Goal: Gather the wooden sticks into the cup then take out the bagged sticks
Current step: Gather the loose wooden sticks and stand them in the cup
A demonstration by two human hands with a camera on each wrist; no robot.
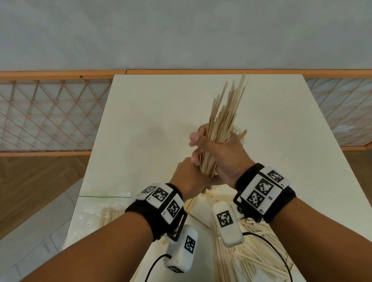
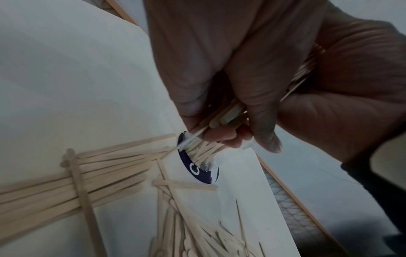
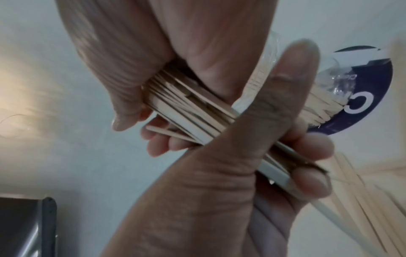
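On the left, near the surface's left edge and well left of the cup, the clear bag holding the bagged sticks is lying flat, its green-lined top showing.

Right of the bag, the left hand is reaching forward with the forearm raised off the surface, its fingers curling round the near end of the bundle of wooden sticks. In the left wrist view the stick ends are poking out below the fist, just in front of the cup.

The right hand is meeting the left at the bundle, wrist bent inward, thumb and fingers wrapping the sticks farther along, just beside the left hand. The bundle is tilting up and away over the cup, fanning out at its far end. Only the cup's clear rim is peeking out behind the right hand in the head view; the right wrist view shows its transparent wall and dark blue label, with stick ends inside it.

Near the person, below the wrists, loose sticks are lying scattered on the surface, in front of the cup.
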